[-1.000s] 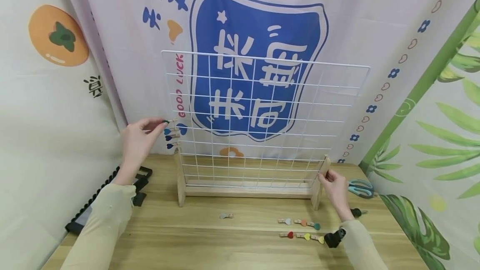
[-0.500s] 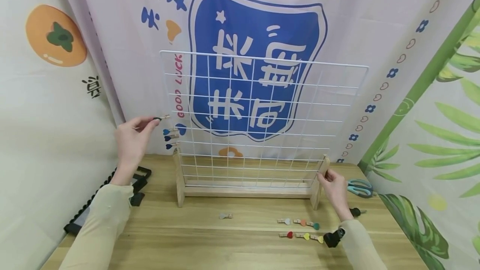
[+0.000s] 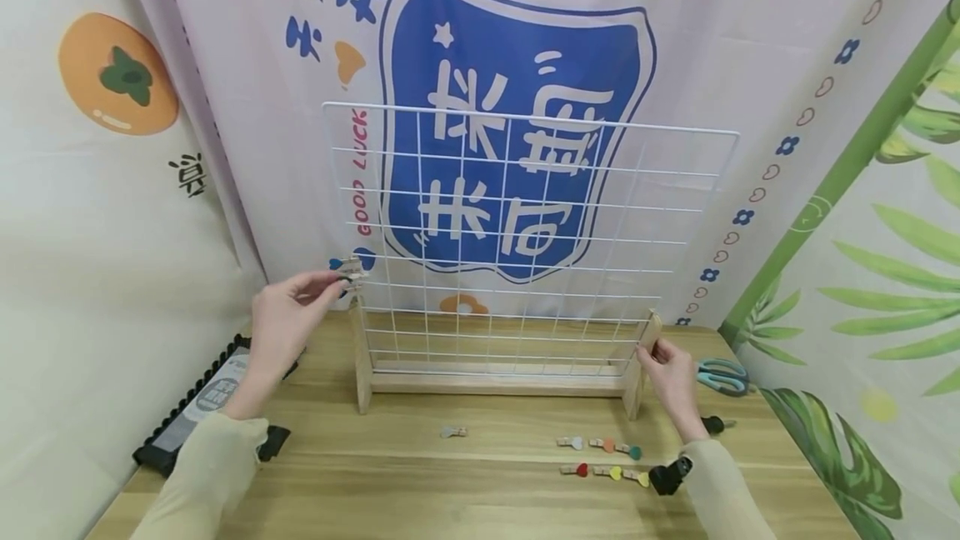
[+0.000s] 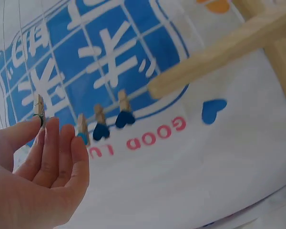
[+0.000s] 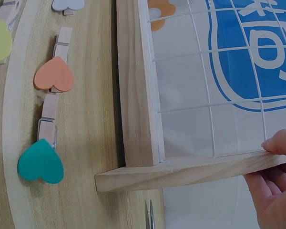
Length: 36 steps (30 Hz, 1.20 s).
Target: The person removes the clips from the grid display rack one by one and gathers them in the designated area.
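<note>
My left hand (image 3: pixel 291 315) pinches a small wooden clothespin (image 4: pixel 38 106) with a dark green heart between thumb and fingertips, at the left edge of the white wire grid (image 3: pixel 465 237). Clipped along that edge are a light-blue heart clothespin (image 4: pixel 82 129) and two dark-blue heart clothespins (image 4: pixel 100 123); in the head view my fingers partly hide them. With thumb and curled fingers, my right hand (image 3: pixel 670 377) grips the right post (image 5: pixel 205 172) of the wooden stand (image 3: pixel 495 383) that bears the upright grid.
A grey heart clothespin (image 3: pixel 453 432) lies before the stand. Two rows of heart clothespins, including a red one (image 3: pixel 576 470) and a teal one (image 5: pixel 41 162), lie front right. Scissors (image 3: pixel 723 377) rest behind my right hand; a black-edged object (image 3: pixel 202 398) lies at left.
My left hand first drew the green-heart clothespin leftward off the grid's edge, then brought it back right and lower, over the clipped ones. The right hand stayed on the post.
</note>
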Motion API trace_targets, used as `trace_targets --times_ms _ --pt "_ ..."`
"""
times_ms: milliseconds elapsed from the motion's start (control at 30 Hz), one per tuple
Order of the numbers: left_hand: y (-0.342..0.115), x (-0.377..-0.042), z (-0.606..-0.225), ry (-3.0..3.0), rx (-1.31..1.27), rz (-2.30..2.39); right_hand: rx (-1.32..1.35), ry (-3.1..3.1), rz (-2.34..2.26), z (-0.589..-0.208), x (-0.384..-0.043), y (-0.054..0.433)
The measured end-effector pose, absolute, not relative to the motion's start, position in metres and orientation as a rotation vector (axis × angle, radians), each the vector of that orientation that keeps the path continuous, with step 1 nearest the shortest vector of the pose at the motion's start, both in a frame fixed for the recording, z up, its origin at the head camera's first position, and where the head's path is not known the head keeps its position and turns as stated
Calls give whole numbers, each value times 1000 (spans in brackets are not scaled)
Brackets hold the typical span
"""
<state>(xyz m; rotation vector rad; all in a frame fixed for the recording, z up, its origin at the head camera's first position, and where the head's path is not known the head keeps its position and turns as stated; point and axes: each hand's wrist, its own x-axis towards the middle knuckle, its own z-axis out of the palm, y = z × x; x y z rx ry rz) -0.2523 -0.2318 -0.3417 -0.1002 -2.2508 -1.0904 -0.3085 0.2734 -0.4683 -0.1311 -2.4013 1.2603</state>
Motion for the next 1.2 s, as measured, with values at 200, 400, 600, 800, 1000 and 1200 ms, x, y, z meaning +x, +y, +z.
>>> trace_targets --times_ms 200,400,600,800,1000,1200 --pt "-217 -248 -380 -2409 -170 -1115 -132 -2406 1252 -469 -309 273" --pt "-202 -243 -425 -2522 -226 -1209 -130 -2402 1254 -468 -308 273" --pt "-190 -244 -464 -2574 -293 -1164 -124 -2387 1272 -466 -307 272" --pt "-183 -245 -495 -2703 -344 -1150 -124 -2382 1288 -465 -307 272" --pt "-177 -244 -516 -2759 -356 -1086 -117 -2392 1274 -465 -307 271" --pt "-170 -246 -524 -2755 -338 -993 -130 -2392 1275 -465 -306 270"
